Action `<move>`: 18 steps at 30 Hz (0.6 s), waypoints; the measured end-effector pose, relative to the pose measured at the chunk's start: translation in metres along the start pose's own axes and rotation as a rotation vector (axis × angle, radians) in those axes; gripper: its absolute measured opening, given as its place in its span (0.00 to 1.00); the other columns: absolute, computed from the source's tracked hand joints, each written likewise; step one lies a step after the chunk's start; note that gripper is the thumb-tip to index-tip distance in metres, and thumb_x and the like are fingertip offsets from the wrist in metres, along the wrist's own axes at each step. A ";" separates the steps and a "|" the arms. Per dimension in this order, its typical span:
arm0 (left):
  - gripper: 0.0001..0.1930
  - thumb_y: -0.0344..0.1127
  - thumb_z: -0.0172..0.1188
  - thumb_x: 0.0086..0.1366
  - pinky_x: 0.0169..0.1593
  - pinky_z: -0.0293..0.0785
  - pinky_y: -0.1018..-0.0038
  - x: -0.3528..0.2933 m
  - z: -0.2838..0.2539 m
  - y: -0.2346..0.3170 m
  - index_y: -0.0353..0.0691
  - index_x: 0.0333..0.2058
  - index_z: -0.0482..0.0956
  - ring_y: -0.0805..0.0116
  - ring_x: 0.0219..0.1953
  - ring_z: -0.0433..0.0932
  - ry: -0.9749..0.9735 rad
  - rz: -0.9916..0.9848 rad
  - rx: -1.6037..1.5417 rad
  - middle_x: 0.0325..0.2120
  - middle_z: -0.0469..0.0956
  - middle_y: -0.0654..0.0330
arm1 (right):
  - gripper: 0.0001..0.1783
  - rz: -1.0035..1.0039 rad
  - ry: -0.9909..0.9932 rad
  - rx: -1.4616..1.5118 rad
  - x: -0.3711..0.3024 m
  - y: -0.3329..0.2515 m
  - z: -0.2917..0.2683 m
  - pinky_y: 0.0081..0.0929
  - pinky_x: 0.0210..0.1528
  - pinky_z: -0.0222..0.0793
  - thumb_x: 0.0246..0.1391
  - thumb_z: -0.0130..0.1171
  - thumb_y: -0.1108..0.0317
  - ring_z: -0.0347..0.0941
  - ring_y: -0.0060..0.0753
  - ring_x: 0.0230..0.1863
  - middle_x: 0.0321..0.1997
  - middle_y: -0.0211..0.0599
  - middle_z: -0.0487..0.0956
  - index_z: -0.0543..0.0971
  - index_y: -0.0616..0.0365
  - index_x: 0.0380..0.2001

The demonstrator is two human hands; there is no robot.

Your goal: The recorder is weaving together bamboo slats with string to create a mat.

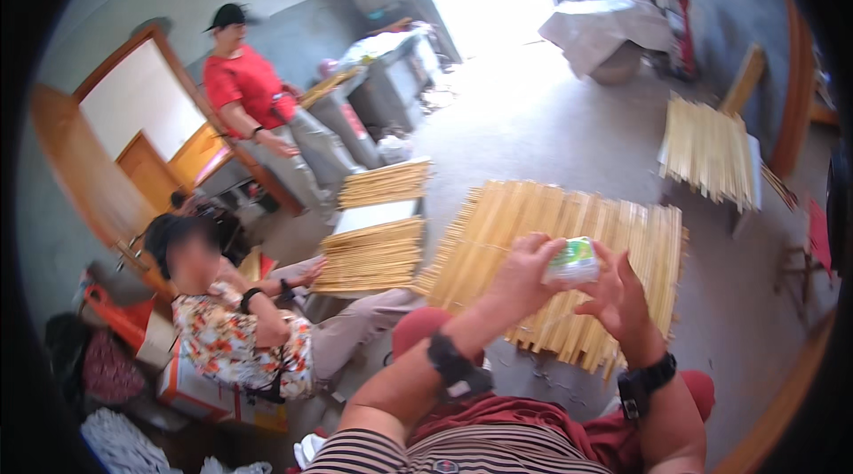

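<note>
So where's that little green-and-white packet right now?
The packet is right of centre in the head view, between the wearer's left hand and right hand, over the wide spread of wooden slats.

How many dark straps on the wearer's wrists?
2: left-wrist strap, right-wrist strap. The left hand and right hand hide neither.

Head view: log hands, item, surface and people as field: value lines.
item: small white-and-green package
left hand: grips the package
right hand: at the package's right end, fingers spread; contact unclear
below hands: broad layer of yellowish strips
seated person: at left, floral top
standing person: farther back, red top
</note>
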State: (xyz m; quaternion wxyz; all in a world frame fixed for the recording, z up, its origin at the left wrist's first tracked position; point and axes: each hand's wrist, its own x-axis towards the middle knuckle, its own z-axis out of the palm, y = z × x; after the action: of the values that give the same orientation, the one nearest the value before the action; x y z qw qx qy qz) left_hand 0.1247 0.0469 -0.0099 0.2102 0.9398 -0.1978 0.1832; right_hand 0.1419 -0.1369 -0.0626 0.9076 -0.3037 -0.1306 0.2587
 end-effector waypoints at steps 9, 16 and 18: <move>0.21 0.45 0.61 0.57 0.41 0.70 0.62 -0.010 0.010 -0.009 0.33 0.39 0.72 0.49 0.39 0.73 0.011 -0.277 -0.279 0.35 0.73 0.45 | 0.35 -0.050 0.152 -0.482 0.020 0.012 0.010 0.17 0.27 0.68 0.49 0.59 0.65 0.72 0.24 0.38 0.42 0.36 0.74 0.58 0.57 0.59; 0.17 0.45 0.52 0.64 0.32 0.70 0.74 0.012 -0.021 -0.014 0.35 0.40 0.75 0.67 0.28 0.75 -0.065 -0.499 -0.537 0.27 0.76 0.57 | 0.40 -0.100 -0.064 -0.022 0.026 0.013 0.008 0.21 0.35 0.68 0.49 0.60 0.70 0.71 0.25 0.36 0.50 0.39 0.72 0.53 0.61 0.62; 0.16 0.44 0.48 0.67 0.27 0.69 0.81 0.014 -0.033 -0.017 0.37 0.41 0.75 0.75 0.24 0.74 -0.057 -0.627 -0.680 0.24 0.76 0.63 | 0.41 -0.084 -0.094 0.001 0.019 0.012 0.010 0.21 0.34 0.68 0.48 0.60 0.70 0.70 0.25 0.35 0.50 0.38 0.72 0.52 0.61 0.63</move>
State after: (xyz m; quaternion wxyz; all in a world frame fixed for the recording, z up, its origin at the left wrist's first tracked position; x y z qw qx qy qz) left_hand 0.1357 0.0719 0.0188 0.5462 0.8366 0.0416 0.0095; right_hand 0.1491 -0.1131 -0.0605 0.9107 -0.2850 -0.1858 0.2343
